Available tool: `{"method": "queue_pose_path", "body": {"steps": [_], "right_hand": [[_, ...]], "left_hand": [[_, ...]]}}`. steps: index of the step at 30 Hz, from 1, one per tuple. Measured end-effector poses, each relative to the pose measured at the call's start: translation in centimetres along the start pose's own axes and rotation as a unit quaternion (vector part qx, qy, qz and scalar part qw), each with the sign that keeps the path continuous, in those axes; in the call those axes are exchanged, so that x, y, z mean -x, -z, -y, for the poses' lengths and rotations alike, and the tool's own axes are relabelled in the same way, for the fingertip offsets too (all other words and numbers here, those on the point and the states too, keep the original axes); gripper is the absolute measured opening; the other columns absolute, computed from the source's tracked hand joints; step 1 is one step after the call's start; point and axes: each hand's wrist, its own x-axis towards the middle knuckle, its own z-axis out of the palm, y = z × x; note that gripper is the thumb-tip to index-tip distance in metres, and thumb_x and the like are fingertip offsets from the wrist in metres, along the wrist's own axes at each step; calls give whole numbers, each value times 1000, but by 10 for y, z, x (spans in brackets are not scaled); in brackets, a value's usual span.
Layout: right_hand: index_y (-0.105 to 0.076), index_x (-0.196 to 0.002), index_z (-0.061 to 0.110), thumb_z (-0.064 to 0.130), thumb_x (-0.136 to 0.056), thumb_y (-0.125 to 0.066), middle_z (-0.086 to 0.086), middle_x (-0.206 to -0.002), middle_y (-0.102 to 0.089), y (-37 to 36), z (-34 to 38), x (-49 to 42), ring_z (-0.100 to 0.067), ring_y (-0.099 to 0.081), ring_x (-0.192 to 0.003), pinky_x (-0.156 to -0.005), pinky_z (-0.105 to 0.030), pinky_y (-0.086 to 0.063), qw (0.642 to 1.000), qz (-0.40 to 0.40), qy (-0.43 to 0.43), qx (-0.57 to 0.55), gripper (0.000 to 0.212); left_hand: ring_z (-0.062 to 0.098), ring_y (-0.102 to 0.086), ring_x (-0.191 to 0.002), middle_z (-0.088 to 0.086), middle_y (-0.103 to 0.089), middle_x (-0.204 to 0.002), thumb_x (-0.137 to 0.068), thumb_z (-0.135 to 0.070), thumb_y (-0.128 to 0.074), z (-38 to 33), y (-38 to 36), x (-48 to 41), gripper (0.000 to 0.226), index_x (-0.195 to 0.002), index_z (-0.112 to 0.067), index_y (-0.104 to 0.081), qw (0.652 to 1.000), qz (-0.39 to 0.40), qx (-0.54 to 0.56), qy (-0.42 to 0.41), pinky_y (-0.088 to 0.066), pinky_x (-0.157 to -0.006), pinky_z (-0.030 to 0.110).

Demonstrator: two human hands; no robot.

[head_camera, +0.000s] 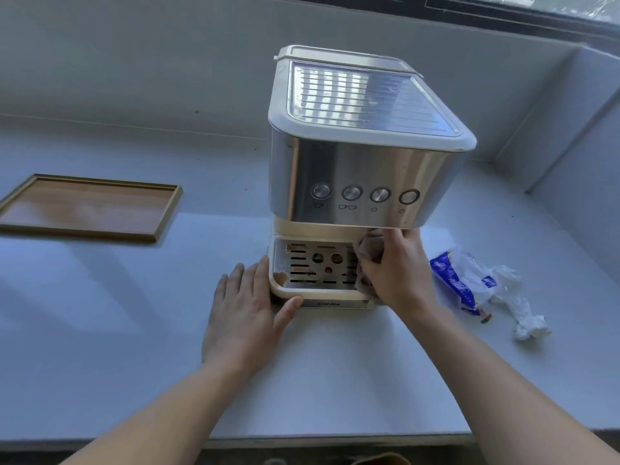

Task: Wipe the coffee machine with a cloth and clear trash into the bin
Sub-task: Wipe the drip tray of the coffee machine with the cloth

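Note:
A steel and cream coffee machine (362, 169) stands on the white counter, its slotted drip tray (308, 266) facing me. My right hand (396, 266) grips a brownish cloth (369, 250) bunched on the right end of the drip tray, just under the machine's front panel. My left hand (245, 310) lies flat against the tray's left front corner, thumb along its front edge. To the right of the machine lie a blue and white plastic wrapper (459, 280) and a crumpled white tissue (526, 317).
A shallow wooden tray (161, 213) lies on the counter at the left. A wall and window sill run behind the machine, with a side wall at the right. The counter's front edge (335, 437) is close below my arms.

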Motion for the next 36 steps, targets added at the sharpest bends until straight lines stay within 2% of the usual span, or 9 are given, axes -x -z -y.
{"method": "queue_pose_path", "body": {"steps": [3,6,8,13,17,22,27,32,36], "right_hand": [[-50,-123,23,45,-82,-70,2,-129,-48,-11,-3,18,-15,-50,-112,-84,-20,-42,991,93,74,56,51],[-47,-128,32,55,-88,-55,13,-137,-46,1,-14,36,-13,-45,-116,-93,-25,-38,978,131,151,54,47],[-50,-130,31,45,-93,-56,16,-138,-48,6,-21,35,-12,-47,-116,-94,-26,-40,972,146,176,49,40],[-62,-114,26,24,-91,-62,12,-126,-56,-14,-8,19,-18,-50,-113,-85,-26,-37,994,83,58,30,23],[-62,-111,27,25,-87,-68,17,-121,-57,-9,-16,31,-13,-49,-117,-89,-22,-38,971,95,212,54,25],[-68,-97,20,13,-87,-62,5,-108,-61,-13,-9,5,-5,-56,-91,-62,-6,-37,995,85,-3,-44,13],[-64,-105,28,29,-85,-63,15,-114,-61,-22,10,35,-9,-47,-108,-91,-26,-43,975,112,185,45,20],[-67,-110,22,32,-90,-64,6,-111,-63,-20,6,7,-21,-48,-110,-85,-31,-44,990,117,79,27,22],[-68,-96,23,24,-81,-61,9,-103,-66,-29,23,20,-23,-54,-100,-91,-37,-42,977,124,157,79,16]], "left_hand": [[23,-15,-149,-4,-32,-155,-90,-77,-16,1,-1,-1,84,-154,-22,-11,1000,-2,3,1,-11,-124,43],[23,-14,-149,-4,-32,-155,-90,-78,-15,1,-3,-1,85,-154,-22,-10,1000,-2,5,-2,-11,-124,43],[24,-16,-149,-3,-33,-155,-90,-78,-15,1,-2,-2,86,-155,-21,-11,1000,1,2,-3,-11,-124,44],[24,-19,-147,-3,-35,-153,-89,-79,-12,0,0,-1,86,-154,-23,-11,1000,-9,-1,2,-14,-123,43],[24,-23,-145,-3,-39,-150,-87,-80,-13,-1,1,0,87,-153,-23,-14,1000,-16,-2,4,-15,-122,42],[23,-24,-145,-4,-40,-148,-87,-80,-14,0,0,-2,85,-153,-26,-13,1000,-20,1,7,-18,-122,44],[26,-27,-143,-2,-42,-147,-87,-80,-15,1,0,-2,87,-153,-23,-16,1000,-18,-4,4,-22,-119,45],[25,-27,-143,-3,-43,-146,-88,-79,-20,3,-2,-2,83,-152,-25,-15,1000,-15,-2,-1,-23,-119,45],[24,-26,-144,-3,-42,-147,-87,-77,-23,1,0,-2,84,-153,-25,-16,1000,-12,6,6,-22,-119,44]]}}
